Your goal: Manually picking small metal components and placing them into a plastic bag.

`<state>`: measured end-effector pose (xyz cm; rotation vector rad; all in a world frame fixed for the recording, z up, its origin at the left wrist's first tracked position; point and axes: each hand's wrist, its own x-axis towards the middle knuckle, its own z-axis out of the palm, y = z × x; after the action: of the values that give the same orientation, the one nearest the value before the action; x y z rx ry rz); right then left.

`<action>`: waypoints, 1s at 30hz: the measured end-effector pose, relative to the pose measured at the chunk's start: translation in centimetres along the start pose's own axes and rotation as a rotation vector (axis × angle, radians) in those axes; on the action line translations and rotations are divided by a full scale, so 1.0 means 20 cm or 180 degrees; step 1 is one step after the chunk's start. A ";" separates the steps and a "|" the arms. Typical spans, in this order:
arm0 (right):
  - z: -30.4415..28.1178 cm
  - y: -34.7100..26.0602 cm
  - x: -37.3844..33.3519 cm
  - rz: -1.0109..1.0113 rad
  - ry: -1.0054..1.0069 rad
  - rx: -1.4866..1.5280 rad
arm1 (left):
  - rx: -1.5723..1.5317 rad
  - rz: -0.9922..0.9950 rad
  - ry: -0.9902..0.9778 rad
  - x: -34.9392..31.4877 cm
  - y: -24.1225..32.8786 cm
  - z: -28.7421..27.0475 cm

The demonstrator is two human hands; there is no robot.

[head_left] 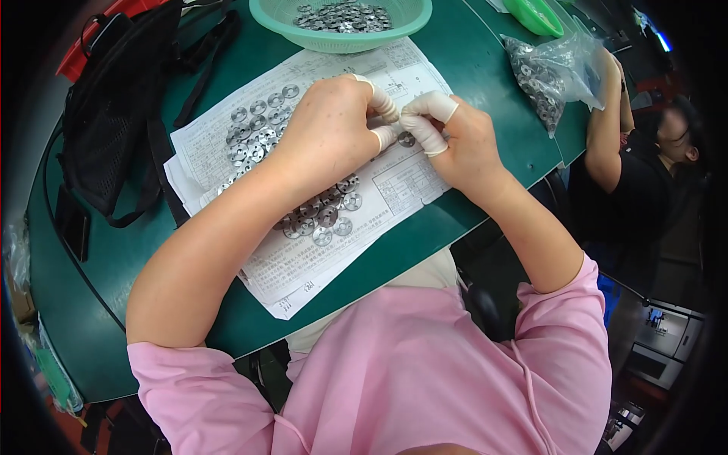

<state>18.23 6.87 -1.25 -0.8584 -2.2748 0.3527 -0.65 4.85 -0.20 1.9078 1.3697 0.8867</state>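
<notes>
Over the printed sheets, my left hand [334, 117] and my right hand [464, 140] meet with their fingertips nearly touching. White finger cots cover the thumb and forefinger of each. Both hands are closed in a pinch; whatever lies between the tips is too small or hidden to make out. Just below the right fingertips shows one small metal disc [407, 139], partly covered; I cannot tell if it is held or lying on the paper. Left of my left forearm, several round metal discs with holes [258, 121] lie in rows. More discs [327, 216] are heaped on its right side.
A pale green basket [341, 44] full of discs stands at the far edge. A clear bag of metal parts [542, 83] lies at right, near a bright green bowl [535, 17] and another person's arm [604, 121]. A black bag [114, 114] and a phone [72, 224] lie left.
</notes>
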 end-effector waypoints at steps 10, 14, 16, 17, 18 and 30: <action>0.00 0.02 -0.05 0.0919 0.0064 0.1042 | -0.0011 0.0000 -0.0091 0.00 0.01 0.00; -0.02 0.00 -0.02 0.1120 0.0060 0.1354 | -0.0044 -0.0020 -0.0032 -0.01 0.01 -0.01; -0.06 0.00 0.00 0.1816 0.0258 0.2260 | -0.0044 -0.0011 -0.0008 -0.01 0.01 0.00; -0.08 0.00 0.01 0.2163 0.0356 0.2712 | -0.0047 -0.0008 0.0007 -0.01 0.01 0.01; -0.10 0.03 0.01 0.2150 0.0349 0.2694 | -0.0057 0.0003 0.0024 -0.01 0.01 0.00; -0.15 0.20 0.01 0.2438 0.0782 0.5524 | -0.0133 -0.0087 0.0023 0.00 -0.01 0.01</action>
<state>22.08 9.93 -0.79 -0.5850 -0.6320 1.9473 -0.59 4.82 -0.50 1.8522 1.3678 0.9028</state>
